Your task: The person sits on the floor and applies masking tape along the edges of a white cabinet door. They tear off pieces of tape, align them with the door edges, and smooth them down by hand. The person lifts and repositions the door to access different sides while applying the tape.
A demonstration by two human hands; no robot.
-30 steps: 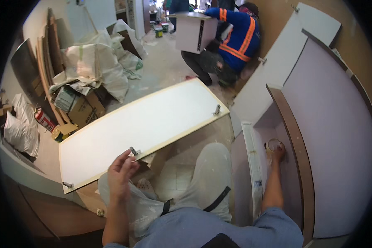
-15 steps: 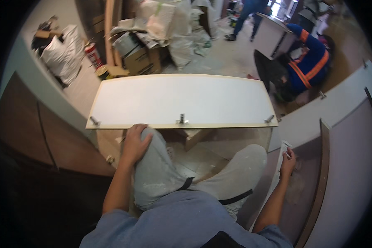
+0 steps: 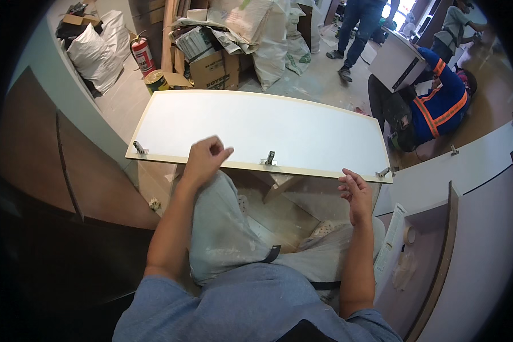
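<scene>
A long white cabinet door panel (image 3: 251, 125) with cream edges lies across in front of my knees. Three metal hinges line its near edge: a left hinge (image 3: 138, 147), a middle hinge (image 3: 270, 158) and a right hinge (image 3: 383, 172). Above that edge, between the left and middle hinges, is my left hand (image 3: 204, 161), its fingers curled and closed. My right hand (image 3: 356, 196) is raised beside the panel's near right part, thumb and fingertips pinched together. Whatever either hand may hold is hidden or too small to make out.
On my right, a cabinet piece (image 3: 422, 239) holds a tape roll (image 3: 409, 235) and a white strip (image 3: 389, 239). Brown panels (image 3: 97, 165) stand at left. Beyond are a fire extinguisher (image 3: 143, 55), cardboard box (image 3: 214, 73), sacks (image 3: 94, 60) and a crouching co-worker (image 3: 433, 108).
My left hand has lifted off my knee and the panel's edge. My right hand has come up from the white strip at right toward the panel. The view has shifted slightly.
</scene>
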